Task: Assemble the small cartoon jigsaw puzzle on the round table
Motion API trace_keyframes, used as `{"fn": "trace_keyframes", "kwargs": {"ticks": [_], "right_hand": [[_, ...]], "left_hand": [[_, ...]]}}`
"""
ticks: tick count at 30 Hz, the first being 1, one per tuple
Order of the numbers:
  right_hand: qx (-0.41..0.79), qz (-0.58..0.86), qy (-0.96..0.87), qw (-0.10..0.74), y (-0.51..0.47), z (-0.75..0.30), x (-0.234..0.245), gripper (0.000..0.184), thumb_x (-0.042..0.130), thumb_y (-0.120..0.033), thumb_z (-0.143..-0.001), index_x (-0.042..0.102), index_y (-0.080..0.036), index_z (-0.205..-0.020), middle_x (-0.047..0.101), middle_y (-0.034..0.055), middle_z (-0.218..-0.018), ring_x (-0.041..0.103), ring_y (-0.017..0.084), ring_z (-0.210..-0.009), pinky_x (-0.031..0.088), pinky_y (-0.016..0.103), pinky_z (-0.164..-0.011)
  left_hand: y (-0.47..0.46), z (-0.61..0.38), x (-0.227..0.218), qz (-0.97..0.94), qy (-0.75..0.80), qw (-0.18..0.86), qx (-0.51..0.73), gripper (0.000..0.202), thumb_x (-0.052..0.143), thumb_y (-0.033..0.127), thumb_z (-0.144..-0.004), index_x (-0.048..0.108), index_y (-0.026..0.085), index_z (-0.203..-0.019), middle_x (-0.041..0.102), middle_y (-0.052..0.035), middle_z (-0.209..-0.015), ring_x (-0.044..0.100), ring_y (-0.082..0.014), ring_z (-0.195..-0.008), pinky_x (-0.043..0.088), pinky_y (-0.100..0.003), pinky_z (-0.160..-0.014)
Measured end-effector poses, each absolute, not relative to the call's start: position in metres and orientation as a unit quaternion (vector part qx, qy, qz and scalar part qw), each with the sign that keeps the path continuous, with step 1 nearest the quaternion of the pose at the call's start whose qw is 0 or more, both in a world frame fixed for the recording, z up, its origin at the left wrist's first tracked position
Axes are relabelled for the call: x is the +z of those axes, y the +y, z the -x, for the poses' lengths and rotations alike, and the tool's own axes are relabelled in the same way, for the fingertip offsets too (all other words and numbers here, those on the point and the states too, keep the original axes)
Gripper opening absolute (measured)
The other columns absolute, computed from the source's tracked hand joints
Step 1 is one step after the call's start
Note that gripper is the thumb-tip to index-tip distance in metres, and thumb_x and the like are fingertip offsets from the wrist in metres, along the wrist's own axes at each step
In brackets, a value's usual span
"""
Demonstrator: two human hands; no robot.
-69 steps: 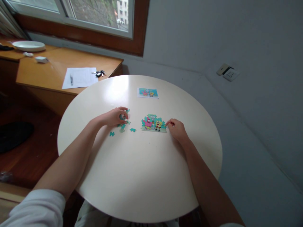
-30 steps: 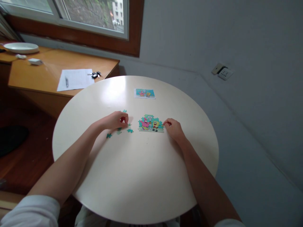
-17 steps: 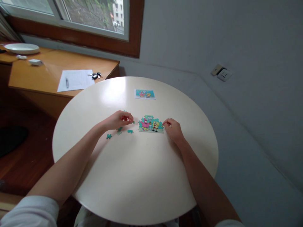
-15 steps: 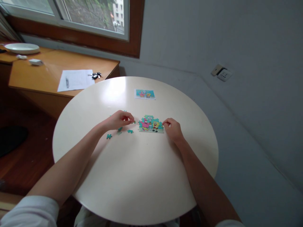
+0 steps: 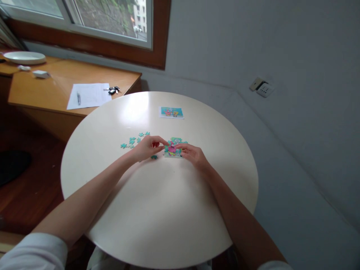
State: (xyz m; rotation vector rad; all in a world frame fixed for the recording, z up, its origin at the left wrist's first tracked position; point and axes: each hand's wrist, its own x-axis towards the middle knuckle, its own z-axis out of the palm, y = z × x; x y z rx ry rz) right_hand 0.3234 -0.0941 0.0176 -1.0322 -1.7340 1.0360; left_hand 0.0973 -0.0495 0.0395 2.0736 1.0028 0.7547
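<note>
A partly assembled cartoon jigsaw puzzle (image 5: 176, 153) lies on the round white table, with a pink figure showing at its left. My left hand (image 5: 152, 146) reaches its left edge, thumb and index finger closing on a puzzle piece (image 5: 166, 149) there; the fingertips partly hide this piece. From the right, my right hand (image 5: 194, 153) lies over the puzzle with its fingers stretched out, the index fingertip near the pink figure. It covers the puzzle's right part, and I see nothing held in it. Several loose teal puzzle pieces (image 5: 132, 140) lie left of and behind my left hand.
A small reference picture (image 5: 172, 112) lies farther back on the round table (image 5: 157, 210). Beyond its left edge, a wooden desk (image 5: 53, 88) carries a paper sheet (image 5: 92, 95), a pen, keys (image 5: 113, 90), a white box (image 5: 41, 74) and a round white object (image 5: 24, 57).
My left hand has moved right to the puzzle's left edge, uncovering loose pieces. My right hand has slid left from the puzzle's right edge onto its top, with its fingers now extended.
</note>
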Motion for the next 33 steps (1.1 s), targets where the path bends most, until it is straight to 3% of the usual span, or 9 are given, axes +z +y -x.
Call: {"fn": "trace_keyframes", "kwargs": {"ticks": [5, 11, 17, 23, 27, 33], "right_hand": [[0.527, 0.374, -0.624, 0.44, -0.093, -0.323, 0.012, 0.036, 0.066, -0.039, -0.077, 0.069, -0.025, -0.11, 0.063, 0.0053, -0.125, 0.056, 0.024, -0.118, 0.042, 0.039, -0.1], [0.555, 0.372, -0.584, 0.461, -0.091, -0.324, 0.013, 0.039, 0.071, -0.045, -0.072, 0.072, -0.026, -0.106, 0.062, 0.0051, -0.127, 0.05, 0.028, -0.125, 0.036, 0.045, -0.107], [0.59, 0.359, -0.547, 0.473, -0.093, -0.32, 0.014, 0.039, 0.074, -0.041, -0.068, 0.072, -0.027, -0.105, 0.063, 0.0051, -0.125, 0.057, 0.027, -0.117, 0.038, 0.046, -0.106], [0.568, 0.369, -0.577, 0.457, -0.09, -0.322, 0.009, 0.043, 0.072, -0.046, -0.07, 0.072, -0.025, -0.107, 0.061, 0.0062, -0.129, 0.052, 0.027, -0.123, 0.038, 0.046, -0.107], [0.55, 0.384, -0.591, 0.448, -0.088, -0.324, 0.008, 0.039, 0.07, -0.045, -0.071, 0.073, -0.027, -0.105, 0.062, 0.005, -0.127, 0.049, 0.028, -0.126, 0.036, 0.046, -0.107], [0.553, 0.411, -0.554, 0.467, -0.088, -0.326, 0.009, 0.033, 0.07, -0.038, -0.071, 0.075, -0.025, -0.1, 0.066, 0.0061, -0.122, 0.057, 0.028, -0.116, 0.043, 0.046, -0.101]], "left_hand": [[-0.051, -0.104, 0.034, -0.8, 0.345, 0.365, 0.327, 0.021, 0.054, 0.022, -0.076, 0.071, 0.016, -0.085, 0.066, -0.0034, -0.079, 0.044, -0.0086, -0.058, 0.04, -0.022, -0.058], [-0.052, -0.108, 0.029, -0.792, 0.326, 0.387, 0.342, 0.022, 0.053, 0.019, -0.075, 0.072, 0.016, -0.086, 0.069, -0.0056, -0.088, 0.044, -0.0076, -0.057, 0.04, -0.022, -0.057], [-0.052, -0.108, 0.028, -0.785, 0.324, 0.4, 0.345, 0.025, 0.055, 0.019, -0.075, 0.073, 0.015, -0.092, 0.069, -0.0069, -0.092, 0.044, -0.0071, -0.057, 0.041, -0.022, -0.058], [-0.056, -0.109, 0.032, -0.789, 0.321, 0.41, 0.325, 0.029, 0.055, 0.018, -0.074, 0.072, 0.015, -0.098, 0.068, -0.0075, -0.097, 0.045, -0.0076, -0.059, 0.042, -0.023, -0.059], [-0.059, -0.109, 0.037, -0.805, 0.313, 0.404, 0.302, 0.031, 0.055, 0.017, -0.074, 0.07, 0.015, -0.1, 0.067, -0.0075, -0.1, 0.049, -0.009, -0.065, 0.044, -0.024, -0.063], [-0.06, -0.106, 0.03, -0.838, 0.304, 0.341, 0.299, 0.036, 0.052, 0.021, -0.078, 0.062, 0.014, -0.112, 0.065, -0.0099, -0.106, 0.059, -0.014, -0.08, 0.05, -0.028, -0.074]]}}
